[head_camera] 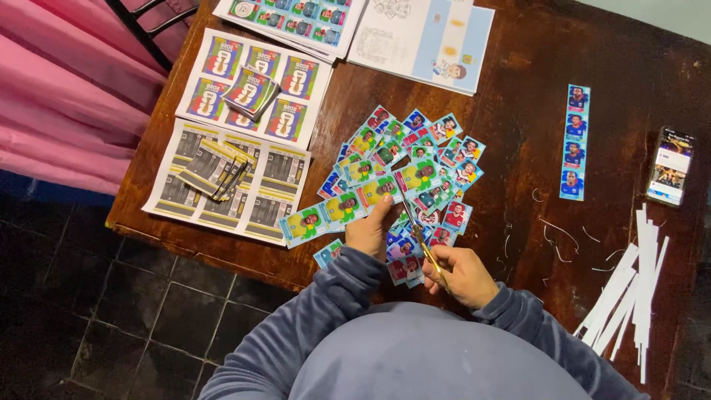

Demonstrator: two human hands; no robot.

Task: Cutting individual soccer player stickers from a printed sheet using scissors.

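My left hand [370,231] pinches the near end of a strip of colourful printed cards [342,210], green and yellow with small portraits, held over the dark wooden table [518,81]. My right hand [465,275] grips gold-handled scissors [416,231], whose blades point up and away, right beside the strip's end. Under and beyond both hands lies a spread pile of cut cards [422,167].
Uncut printed sheets [255,85] with small stacks of cards on them lie at the left. More sheets [429,33] sit at the far edge. A blue strip of cards [574,142], a phone [670,164] and white paper trimmings [629,289] lie at the right.
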